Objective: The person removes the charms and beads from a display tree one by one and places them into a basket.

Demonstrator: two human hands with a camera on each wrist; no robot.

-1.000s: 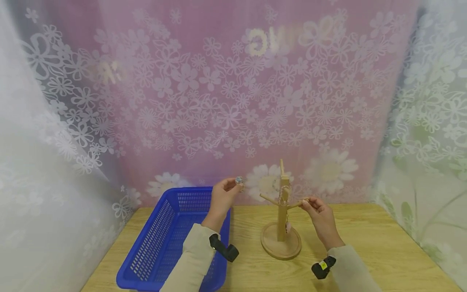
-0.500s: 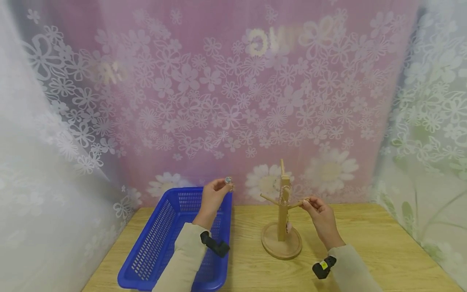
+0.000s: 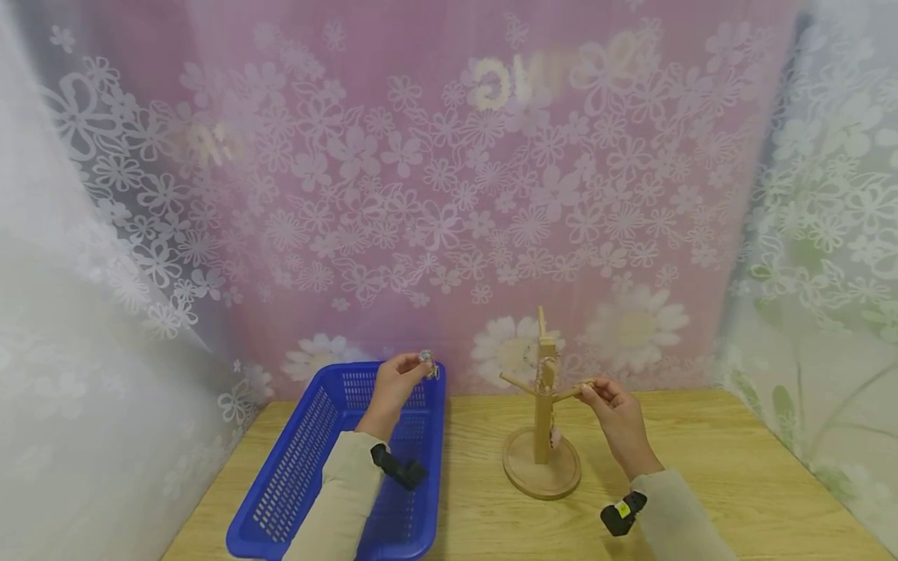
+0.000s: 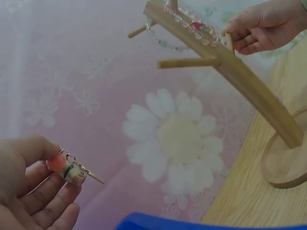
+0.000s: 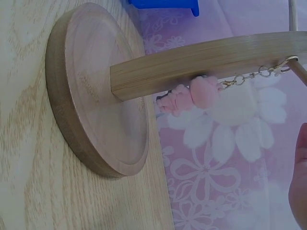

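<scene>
My left hand (image 3: pixel 390 388) pinches a small figurine keychain (image 4: pixel 68 170) between thumb and fingers, above the far right part of the blue basket. Red-orange and cream in colour, the figurine has a gold chain and clasp. Well to the right, my right hand (image 3: pixel 620 425) pinches the end of a side peg on a wooden jewelry stand (image 3: pixel 542 425). Beaded bracelets (image 4: pixel 199 31) hang near the stand's top. From a right-hand peg dangles a pink figurine keychain (image 5: pixel 199 95) on a gold chain. In the right wrist view only part of the right hand shows at the edge.
The blue plastic basket (image 3: pixel 440 475) stands left of the stand on a wood-grain table (image 3: pixel 484 530). Behind the table hangs a pink floral curtain (image 3: pixel 435 195), with pale curtains at both sides. The stand's round base (image 5: pixel 103 96) rests on the table.
My left hand has moved left and slightly down with the keychain, away from the stand and over the basket. The right hand has stayed on the peg.
</scene>
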